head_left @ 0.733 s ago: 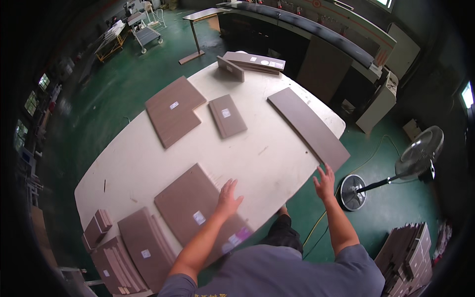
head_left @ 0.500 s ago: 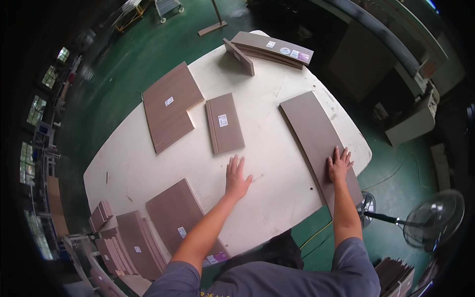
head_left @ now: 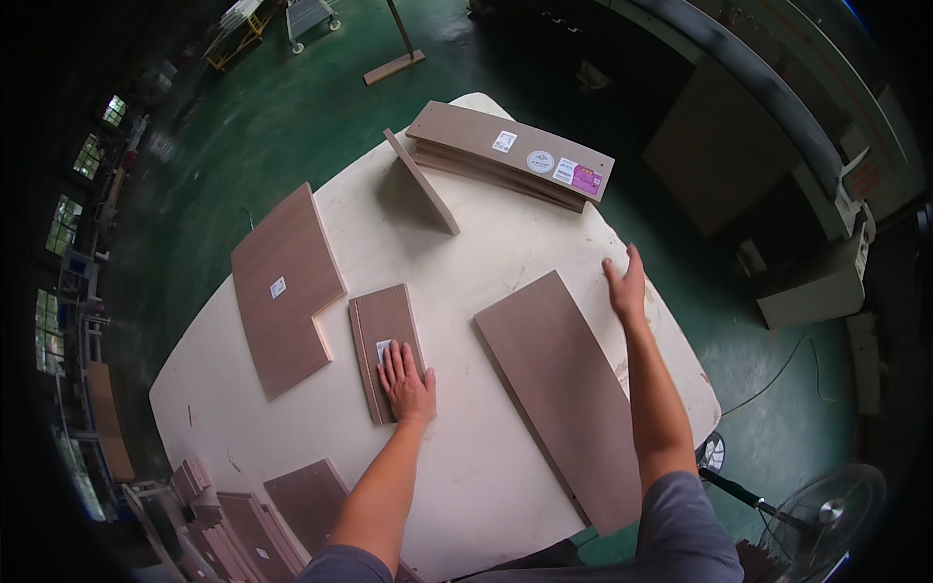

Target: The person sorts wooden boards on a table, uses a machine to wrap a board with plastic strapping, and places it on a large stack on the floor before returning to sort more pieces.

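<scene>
My left hand [head_left: 405,384] lies flat on a small brown grooved board [head_left: 384,316], its fingers stretched over the white label. My right hand [head_left: 625,282] is held over the table's right side with fingers apart and nothing in it. Below that hand lies a long brown board [head_left: 554,379], partly covered by my forearm. To the left of the small board rests a larger brown panel [head_left: 282,282] with a notched corner. At the far end is a stack of long boards [head_left: 496,141] with labels on top; one narrow board [head_left: 423,185] stands on edge beside it.
All these boards are on a pale table [head_left: 447,466] with rounded corners. More panels [head_left: 306,496] and stacked pieces [head_left: 248,530] sit at the near left. A standing fan [head_left: 831,515] is on the green floor at the right, near a cable [head_left: 777,374].
My left hand has come down onto the small grooved board. My right hand has left the long board and reached farther forward. The view has shifted toward the far end.
</scene>
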`<state>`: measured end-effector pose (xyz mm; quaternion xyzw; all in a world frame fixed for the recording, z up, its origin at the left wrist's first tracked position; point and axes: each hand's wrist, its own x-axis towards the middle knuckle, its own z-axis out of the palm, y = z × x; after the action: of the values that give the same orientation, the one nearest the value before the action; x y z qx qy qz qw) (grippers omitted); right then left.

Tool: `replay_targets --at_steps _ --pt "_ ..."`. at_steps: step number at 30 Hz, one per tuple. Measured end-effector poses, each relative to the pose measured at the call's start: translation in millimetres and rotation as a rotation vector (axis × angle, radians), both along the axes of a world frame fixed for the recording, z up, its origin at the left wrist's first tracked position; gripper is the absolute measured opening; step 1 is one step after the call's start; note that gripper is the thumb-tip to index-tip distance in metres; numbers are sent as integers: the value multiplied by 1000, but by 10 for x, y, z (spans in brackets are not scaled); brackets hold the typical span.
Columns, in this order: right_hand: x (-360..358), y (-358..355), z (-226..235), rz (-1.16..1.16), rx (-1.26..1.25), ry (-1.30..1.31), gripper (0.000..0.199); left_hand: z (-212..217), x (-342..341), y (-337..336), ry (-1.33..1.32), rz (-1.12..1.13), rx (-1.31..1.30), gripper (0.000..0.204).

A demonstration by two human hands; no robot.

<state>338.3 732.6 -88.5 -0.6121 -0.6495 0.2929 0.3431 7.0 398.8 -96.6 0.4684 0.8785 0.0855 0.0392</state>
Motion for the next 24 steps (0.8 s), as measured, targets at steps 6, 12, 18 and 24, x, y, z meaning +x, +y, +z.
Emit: replay_targets --at_steps 6,12,18,24 --pt "-631 2293 -492 -60 -653 542 78 -28 -86 -28 -42 4 -10 81" --pt "-1043 2202 -566 6 -736 949 41 25 -139 -226 -76 3 -43 80" --pt "-422 1443 -148 149 -628 1038 45 -5 -112 -162 -71 25 -49 79" --pt "533 -735 355 -94 -620 1027 43 -112 -55 -228 -23 4 -19 79"
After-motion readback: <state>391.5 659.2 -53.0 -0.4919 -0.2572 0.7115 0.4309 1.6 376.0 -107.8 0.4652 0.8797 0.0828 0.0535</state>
